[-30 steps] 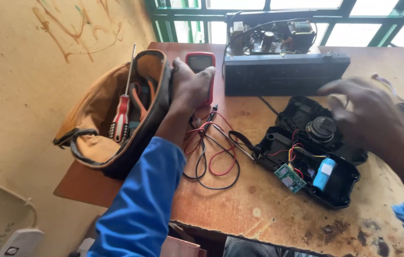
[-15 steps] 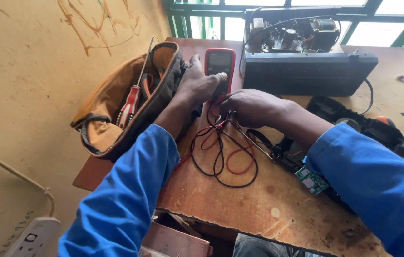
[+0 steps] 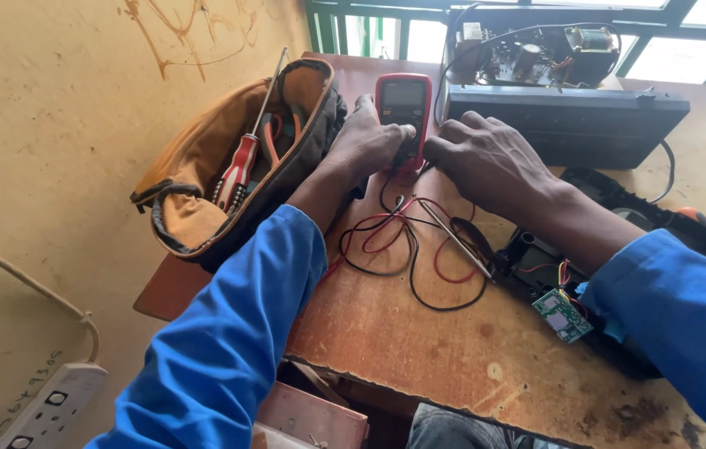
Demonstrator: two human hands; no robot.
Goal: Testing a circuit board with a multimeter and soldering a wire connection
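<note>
Left hand point(image 3: 367, 143): our fingers curl around the red multimeter point(image 3: 404, 106)
Right hand point(image 3: 486, 162): our fingers bent, fingertips touching its lower edge

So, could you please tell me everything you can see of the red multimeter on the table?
The red multimeter lies flat on the brown wooden table, between the open tool bag and the black opened device. Its casing looks like red rubbery plastic around a dark face, with a greyish screen near the far end. The lower part is hidden by both hands: the left hand touches its left edge and face, the right hand rests by its lower right. Red and black leads coil on the table in front of it.
</note>
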